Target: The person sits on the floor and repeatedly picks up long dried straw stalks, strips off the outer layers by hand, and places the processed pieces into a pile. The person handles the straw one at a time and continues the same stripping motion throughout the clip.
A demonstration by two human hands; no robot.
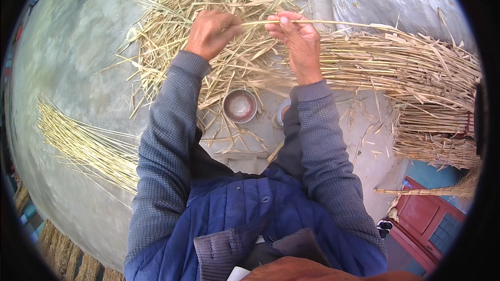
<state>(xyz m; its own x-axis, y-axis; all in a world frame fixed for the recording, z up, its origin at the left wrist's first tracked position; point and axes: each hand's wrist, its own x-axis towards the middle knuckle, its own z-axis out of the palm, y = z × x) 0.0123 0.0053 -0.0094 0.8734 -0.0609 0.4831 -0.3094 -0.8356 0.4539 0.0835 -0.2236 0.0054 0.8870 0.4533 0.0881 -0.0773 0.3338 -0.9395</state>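
Between my two hands a thin dry plant stalk (338, 22) stretches level, its far end running off to the right over a big bundle. My left hand (211, 32) is closed around its left end. With thumb and fingers my right hand (298, 39) pinches the same stalk a short way along. Beneath both hands spreads a loose heap of stripped dry leaves and husks (177, 26). A thick pile of unstripped stalks (385, 54) lies to the right of my right hand. To my left, smooth yellowish stalks (91, 145) lie fanned together on the floor.
A small reddish-brown bowl (240, 106) sits on the concrete floor (88, 62) in front of my knees. A stuffed white and blue sack (401, 0) stands at the far right. Nearer on the right are tied bundles (435, 148), a broom (432, 191) and a red door (424, 213).
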